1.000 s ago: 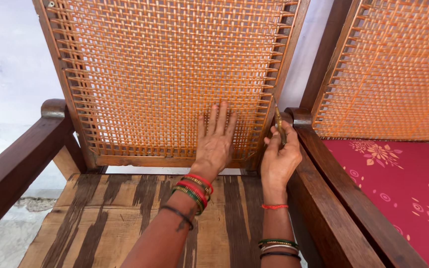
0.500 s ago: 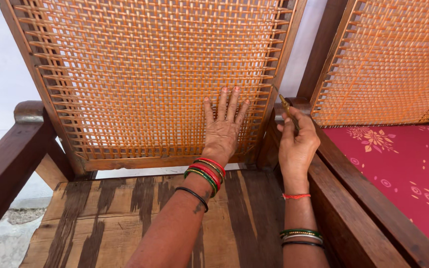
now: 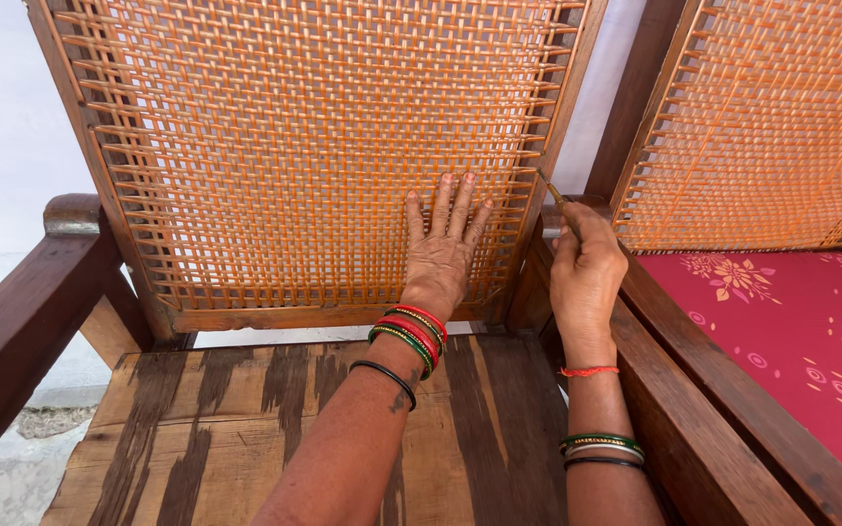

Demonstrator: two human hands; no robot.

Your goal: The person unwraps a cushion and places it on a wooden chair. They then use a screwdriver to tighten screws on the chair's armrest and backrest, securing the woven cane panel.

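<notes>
At six o'clock lies the worn seat board [image 3: 246, 438]. Beyond, the left hand [image 3: 440, 255] presses flat, fingers spread, on the cane backrest [image 3: 324, 146]. At two o'clock, the right hand [image 3: 585, 273] pinches a thin cane strip [image 3: 550, 190]; weaving looks underway, threading needs steady aim.

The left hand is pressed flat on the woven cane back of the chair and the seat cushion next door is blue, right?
Not quite. The head view shows the left hand flat on the woven cane back, but the neighbouring seat cushion is red with a floral pattern, not blue.
</notes>
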